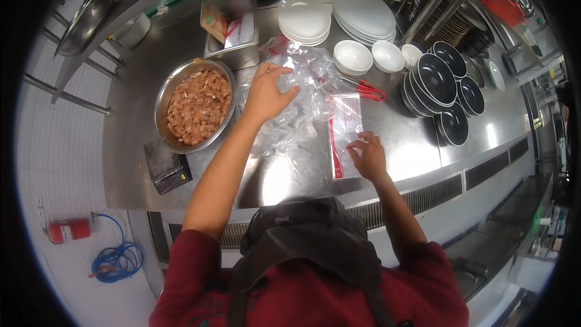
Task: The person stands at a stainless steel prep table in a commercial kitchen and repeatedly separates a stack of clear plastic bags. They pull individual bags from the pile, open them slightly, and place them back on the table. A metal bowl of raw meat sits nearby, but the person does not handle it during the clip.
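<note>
My left hand (268,94) hangs over a loose heap of clear plastic bags (302,86), thumb and fingers spread, with nothing seen between them. On the steel counter to its right lies a flat packet of clear plastic bags (346,120) with a red printed edge and writing. My right hand (370,156) is at the packet's lower right side, fingers curled; whether they pinch the plastic cannot be made out. Left of the heap, a round steel bowl (232,85) holds cut raw marinated meat (199,108). A dark digital scale (168,168) sits below that bowl.
Behind the heap stand a steel container (232,52), stacked white plates (304,16) and oval platters (364,13). Red-handled tongs (370,91) lie near white bowls (353,56). Stacked black bowls (435,79) are at the right. A steel shelf (91,61) overhangs the counter's left side.
</note>
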`<state>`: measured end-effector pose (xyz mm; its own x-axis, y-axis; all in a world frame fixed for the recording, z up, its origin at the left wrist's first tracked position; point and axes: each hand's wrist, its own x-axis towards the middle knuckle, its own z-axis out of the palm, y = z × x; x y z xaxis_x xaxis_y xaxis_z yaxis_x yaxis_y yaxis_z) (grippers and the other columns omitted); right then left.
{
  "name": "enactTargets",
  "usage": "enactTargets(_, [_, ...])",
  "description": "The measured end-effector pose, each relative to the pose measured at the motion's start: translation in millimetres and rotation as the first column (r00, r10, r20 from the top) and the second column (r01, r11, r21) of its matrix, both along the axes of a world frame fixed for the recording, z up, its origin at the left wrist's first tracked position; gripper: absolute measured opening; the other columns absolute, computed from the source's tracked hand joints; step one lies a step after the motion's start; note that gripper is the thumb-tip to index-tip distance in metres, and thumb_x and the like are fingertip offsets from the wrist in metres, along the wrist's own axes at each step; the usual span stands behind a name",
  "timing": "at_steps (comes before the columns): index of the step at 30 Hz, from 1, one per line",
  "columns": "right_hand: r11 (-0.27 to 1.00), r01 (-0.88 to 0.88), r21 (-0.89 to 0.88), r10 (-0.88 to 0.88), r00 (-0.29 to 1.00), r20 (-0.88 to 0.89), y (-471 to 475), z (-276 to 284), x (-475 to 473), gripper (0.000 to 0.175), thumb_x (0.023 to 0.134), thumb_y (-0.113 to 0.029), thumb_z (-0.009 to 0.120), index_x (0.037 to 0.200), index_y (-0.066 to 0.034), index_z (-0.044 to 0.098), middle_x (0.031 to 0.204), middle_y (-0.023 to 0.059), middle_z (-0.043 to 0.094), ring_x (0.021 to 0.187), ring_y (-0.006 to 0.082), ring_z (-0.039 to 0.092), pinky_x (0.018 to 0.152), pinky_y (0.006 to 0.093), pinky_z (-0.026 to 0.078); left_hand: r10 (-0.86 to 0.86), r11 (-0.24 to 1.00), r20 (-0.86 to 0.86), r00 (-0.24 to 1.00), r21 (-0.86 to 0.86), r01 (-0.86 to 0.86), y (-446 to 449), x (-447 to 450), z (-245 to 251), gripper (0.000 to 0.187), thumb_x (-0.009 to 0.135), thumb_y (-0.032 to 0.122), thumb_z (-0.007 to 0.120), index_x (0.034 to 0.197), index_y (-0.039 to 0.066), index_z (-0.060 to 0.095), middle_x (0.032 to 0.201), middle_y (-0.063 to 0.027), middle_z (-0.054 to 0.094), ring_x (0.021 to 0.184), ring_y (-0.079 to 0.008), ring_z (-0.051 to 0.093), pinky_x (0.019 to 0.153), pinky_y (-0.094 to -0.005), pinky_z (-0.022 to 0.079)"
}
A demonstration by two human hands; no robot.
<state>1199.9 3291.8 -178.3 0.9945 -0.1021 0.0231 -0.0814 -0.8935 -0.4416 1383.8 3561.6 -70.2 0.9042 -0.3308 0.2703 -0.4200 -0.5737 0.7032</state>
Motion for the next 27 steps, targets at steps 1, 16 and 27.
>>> enactTargets(1, [1.0,-0.019,-0.01,0.02,0.994,0.106,-0.9,-5.7,-1.8,0.017,0.083,-0.027,0.079,0.097,-0.0195,0.079,0.129,0.0078,0.059,0.115,0.0351,0.056,0.094,0.0476,0.049,0.016,1.0,0.136,0.991,-0.012,-0.015,-5.0,0.6,-0.9,0.041,0.078,0.022,0.082,0.114,0.006,0.071,0.119,-0.0144,0.06,0.112,-0.0337,0.058,0.101,-0.0435,0.046])
enactTargets(16, [0.698,0.118,0.706,-0.269,0.957,0.107,19.0,69.1,-12.1,0.014,0.088,-0.012,0.081,0.089,-0.003,0.07,0.102,0.0099,0.067,0.094,0.0185,0.064,0.083,0.0314,0.05,-0.305,0.91,-0.429,0.85,-0.394,0.128,8.8,-130.9,-15.6,0.026,0.091,0.013,0.076,0.113,0.003,0.066,0.124,-0.0151,0.064,0.098,-0.0228,0.068,0.088,-0.0324,0.052])
enactTargets(27, [0.382,0.07,0.921,-0.236,0.971,0.024,101.2,124.0,5.2,0.018,0.093,-0.013,0.078,0.099,-0.0006,0.066,0.092,0.0016,0.067,0.086,0.0082,0.059,0.079,0.0244,0.047,-0.4,0.588,-0.662,0.634,-0.716,-0.377,10.7,-151.8,4.8,0.011,0.096,0.006,0.071,0.106,0.003,0.066,0.095,-0.0071,0.072,0.084,-0.0145,0.068,0.077,-0.0284,0.055])
